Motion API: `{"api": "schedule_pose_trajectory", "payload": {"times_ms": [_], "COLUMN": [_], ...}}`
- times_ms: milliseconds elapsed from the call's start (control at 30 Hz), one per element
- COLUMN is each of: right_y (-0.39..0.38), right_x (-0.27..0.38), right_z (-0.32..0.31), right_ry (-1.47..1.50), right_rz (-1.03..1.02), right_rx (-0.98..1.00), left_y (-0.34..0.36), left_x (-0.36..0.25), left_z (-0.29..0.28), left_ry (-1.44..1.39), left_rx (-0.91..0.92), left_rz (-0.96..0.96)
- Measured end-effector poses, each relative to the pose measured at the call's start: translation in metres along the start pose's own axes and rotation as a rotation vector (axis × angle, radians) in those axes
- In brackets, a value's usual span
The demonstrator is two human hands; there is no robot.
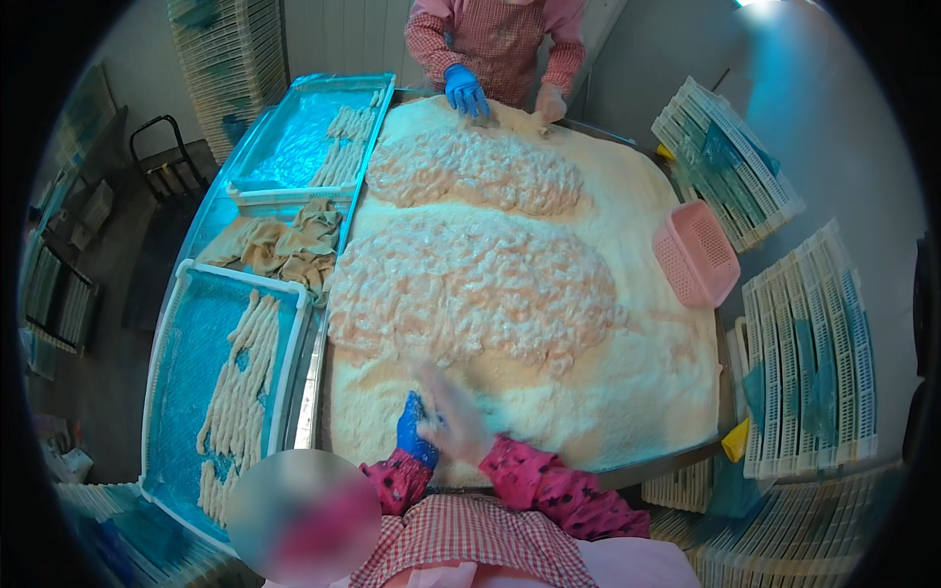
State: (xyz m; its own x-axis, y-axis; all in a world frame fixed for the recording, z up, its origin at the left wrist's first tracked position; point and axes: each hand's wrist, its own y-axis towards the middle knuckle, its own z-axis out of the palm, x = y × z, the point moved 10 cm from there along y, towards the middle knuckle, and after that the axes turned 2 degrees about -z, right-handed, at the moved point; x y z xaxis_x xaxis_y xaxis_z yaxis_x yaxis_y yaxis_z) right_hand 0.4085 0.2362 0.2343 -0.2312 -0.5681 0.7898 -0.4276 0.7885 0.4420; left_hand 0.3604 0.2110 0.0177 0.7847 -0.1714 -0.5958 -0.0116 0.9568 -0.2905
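Head view: the person stands at the near side of a worktop (312,380), sleeves drawn down over the wrists. Left hand (419,431), blue-gloved, and right hand (459,423), pale and blurred, meet low over the near crumb bed (627,392). Left fingers look drawn in close to the right palm; right fingers are smeared by blur, so whether either hand grips anything cannot be told. The near heap (470,284) of wet, pale pink pieces lies just beyond the hands, probably so pieces and loose crumb share one reach. A far heap (475,171) sits before a co-worker (495,49), whose gloved hands rest at the opposite edge, which suggests one heap per person. To the left, a near tray (165,392), blue-lined, carries coated strips (240,382) side by side, perhaps spaced this way to keep them straight and unstuck. Beyond it, a crumpled cloth (284,245), then a far tray (270,196) with fewer strips. A pink basket (696,255) stands at the right edge, seemingly out of the way.
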Motion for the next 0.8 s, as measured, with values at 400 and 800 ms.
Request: {"api": "schedule_pose_trajectory", "payload": {"times_ms": [400,800], "right_y": [0.049,0.067], "right_x": [-0.113,-0.111], "right_z": [-0.097,-0.093], "right_ry": [-1.140,-1.157], "right_rz": [0.037,0.093], "right_rx": [0.114,0.084], "left_y": [-0.001,-0.061], "left_x": [-0.163,-0.372], "left_z": [0.005,-0.363], "left_ry": [-0.273,0.873], "left_rx": [-0.203,-0.718], "left_rz": [0.088,0.237]}}
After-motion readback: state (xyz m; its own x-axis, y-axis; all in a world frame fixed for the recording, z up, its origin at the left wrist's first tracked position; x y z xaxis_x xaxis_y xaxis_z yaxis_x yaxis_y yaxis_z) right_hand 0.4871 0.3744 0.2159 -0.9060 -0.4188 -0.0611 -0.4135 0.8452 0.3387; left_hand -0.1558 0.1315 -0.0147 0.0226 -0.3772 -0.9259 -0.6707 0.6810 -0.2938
